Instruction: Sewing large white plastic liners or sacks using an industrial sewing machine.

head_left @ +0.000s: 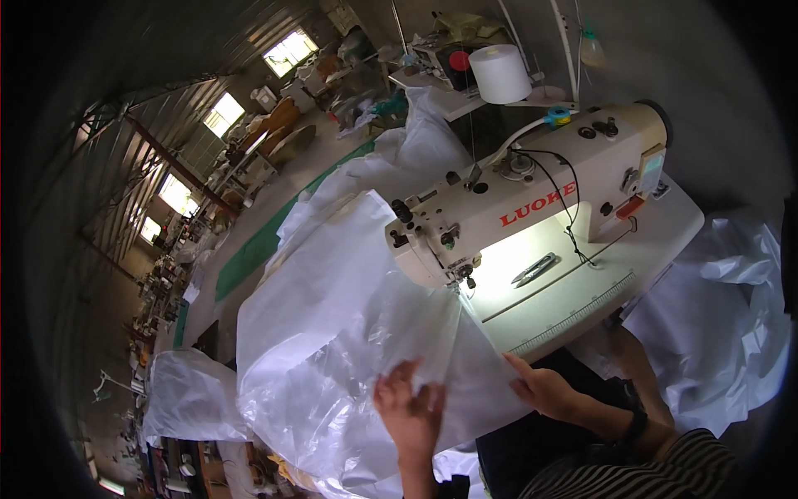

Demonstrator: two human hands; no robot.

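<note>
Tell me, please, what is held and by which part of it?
The right grip appears to pinch the white sheet by its right edge, near the sewing machine. The left grip, blurred and open over the sheet, shows no clear hold.

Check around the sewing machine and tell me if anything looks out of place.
Nothing looks clearly damaged or spilled. The snips lie loose on the lit bed of the sewing machine, perhaps mildly stray. The white sheet is creased, but loose material often is.
</note>
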